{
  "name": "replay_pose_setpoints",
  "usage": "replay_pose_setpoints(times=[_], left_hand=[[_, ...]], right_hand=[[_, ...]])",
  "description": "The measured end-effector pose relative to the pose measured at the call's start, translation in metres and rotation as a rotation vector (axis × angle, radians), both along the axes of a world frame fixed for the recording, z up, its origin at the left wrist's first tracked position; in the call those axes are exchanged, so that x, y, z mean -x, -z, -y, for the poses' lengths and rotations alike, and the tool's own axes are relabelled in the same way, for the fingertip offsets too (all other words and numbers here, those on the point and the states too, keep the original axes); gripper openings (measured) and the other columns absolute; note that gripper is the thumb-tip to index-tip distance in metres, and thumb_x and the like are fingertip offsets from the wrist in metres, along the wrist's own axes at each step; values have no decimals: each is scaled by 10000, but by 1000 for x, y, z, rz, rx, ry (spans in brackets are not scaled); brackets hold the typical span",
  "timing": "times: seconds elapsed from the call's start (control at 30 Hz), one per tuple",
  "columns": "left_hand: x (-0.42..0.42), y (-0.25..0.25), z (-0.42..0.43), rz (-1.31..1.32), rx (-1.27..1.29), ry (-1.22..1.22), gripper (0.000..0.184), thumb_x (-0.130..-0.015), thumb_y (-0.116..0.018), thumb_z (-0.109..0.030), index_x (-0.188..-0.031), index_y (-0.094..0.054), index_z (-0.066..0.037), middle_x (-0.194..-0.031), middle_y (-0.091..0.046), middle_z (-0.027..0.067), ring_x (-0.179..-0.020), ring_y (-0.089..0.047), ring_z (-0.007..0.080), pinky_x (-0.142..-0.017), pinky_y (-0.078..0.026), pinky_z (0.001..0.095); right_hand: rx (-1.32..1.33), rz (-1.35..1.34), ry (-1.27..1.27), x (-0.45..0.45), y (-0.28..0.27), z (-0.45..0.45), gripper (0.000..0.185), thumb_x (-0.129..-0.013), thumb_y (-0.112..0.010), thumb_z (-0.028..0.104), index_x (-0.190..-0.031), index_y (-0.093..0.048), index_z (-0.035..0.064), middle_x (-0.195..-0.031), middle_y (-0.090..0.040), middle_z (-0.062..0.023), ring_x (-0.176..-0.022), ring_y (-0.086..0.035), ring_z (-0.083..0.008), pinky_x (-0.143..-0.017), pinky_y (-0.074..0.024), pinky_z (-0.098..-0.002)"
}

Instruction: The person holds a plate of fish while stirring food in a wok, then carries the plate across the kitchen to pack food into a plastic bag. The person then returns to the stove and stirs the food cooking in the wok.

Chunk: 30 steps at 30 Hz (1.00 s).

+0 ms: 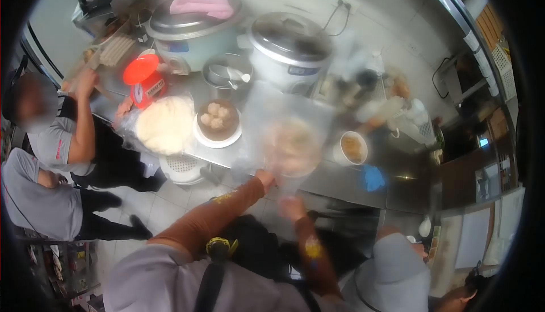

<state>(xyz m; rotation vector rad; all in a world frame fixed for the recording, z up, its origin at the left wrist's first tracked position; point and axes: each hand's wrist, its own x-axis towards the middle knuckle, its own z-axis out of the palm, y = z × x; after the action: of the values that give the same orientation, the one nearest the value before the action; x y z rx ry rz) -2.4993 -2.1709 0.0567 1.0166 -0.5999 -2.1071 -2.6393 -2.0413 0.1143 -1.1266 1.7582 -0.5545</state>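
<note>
My left hand (265, 180), at the end of a brown sleeve, is closed at the near edge of a clear plastic bag (258, 110). Pale food (292, 144) shows through the plastic in a round shape, too blurred to name. My right hand (292, 207) is lower and closer to my body, just right of my left hand. Motion smears its fingers, so what it holds is unclear. Left of the bag, a brown bowl of round dumpling-like balls (216, 115) stands on a white dish (218, 141).
Two rice cookers (290, 45) (196, 34) stand along the wall, one with a pink cloth (203, 2). A red scale (146, 79), a bag of white food (166, 124), a paper tub (350, 148) and a blue cloth (373, 178) lie around. Two people (45, 193) stand left; another person (392, 272) is close right.
</note>
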Motion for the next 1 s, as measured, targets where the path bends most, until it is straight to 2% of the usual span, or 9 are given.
replay_pose_setpoints(times=[0.1,0.47,0.57,0.63,0.8,0.87,0.9,0.93,1.0], left_hand=[[24,2,10,-222,60,-114,218,-895,-539,-123,-1054,-649,-22,-891,-694,112,-780,-680,219,-656,-540,341],[23,-38,5,-305,-76,42,246,-951,-532,-178,-1078,-619,13,-957,-667,147,-818,-667,232,-713,-552,337],[-16,-61,-20,-31,111,239,260,-966,-530,-193,-1084,-611,23,-975,-659,156,-828,-663,235,-729,-555,336],[-66,-87,-31,369,707,381,294,-958,-552,-216,-1109,-597,33,-991,-658,160,-843,-659,219,-718,-548,338],[-129,-105,-29,1355,1314,-580,725,-810,-700,-288,-1382,-393,35,-1190,-599,235,-1051,-608,336,-868,-495,439],[-138,-84,-12,1320,1250,-425,840,-773,-719,-239,-1435,-291,51,-1164,-593,274,-1050,-589,403,-908,-471,458],[-141,-68,-1,1300,1217,-348,902,-755,-729,-214,-1462,-240,59,-1151,-590,293,-1050,-579,436,-928,-460,468],[-141,-47,3,1237,1113,-201,831,-781,-682,-210,-1446,-266,64,-1151,-595,290,-1048,-589,426,-918,-468,472],[-137,-2,5,1193,809,212,585,-825,-544,-192,-1338,-416,59,-1126,-616,269,-1026,-610,403,-907,-481,489]], right_hand=[[-34,324,60,-26,3,-23,168,-900,-539,113,-962,-657,11,-791,-647,-62,-600,-611,-148,-524,-505,-275],[36,319,286,-15,5,-43,177,-868,-618,129,-1006,-644,21,-810,-643,-43,-657,-610,-134,-561,-511,-270],[104,131,311,3,8,-18,219,-844,-656,128,-1027,-640,9,-836,-655,-45,-703,-597,-120,-624,-494,-273],[221,25,344,5,-1,-1,219,-838,-665,124,-1019,-642,3,-841,-659,-46,-730,-592,-116,-656,-487,-276],[475,273,471,-12,4,16,183,-825,-656,89,-991,-650,12,-872,-660,-47,-761,-591,-121,-710,-498,-283],[586,317,570,-44,5,33,173,-828,-635,72,-992,-654,21,-880,-654,-48,-774,-594,-126,-731,-504,-290],[365,205,422,-55,5,31,170,-829,-615,53,-994,-643,25,-885,-644,-43,-790,-593,-128,-734,-507,-303],[145,90,274,-65,6,21,170,-830,-594,34,-995,-632,29,-890,-634,-39,-806,-593,-130,-738,-511,-316],[181,6,208,-93,17,-6,139,-849,-570,47,-982,-608,33,-860,-618,-47,-757,-587,-139,-680,-502,-316]])
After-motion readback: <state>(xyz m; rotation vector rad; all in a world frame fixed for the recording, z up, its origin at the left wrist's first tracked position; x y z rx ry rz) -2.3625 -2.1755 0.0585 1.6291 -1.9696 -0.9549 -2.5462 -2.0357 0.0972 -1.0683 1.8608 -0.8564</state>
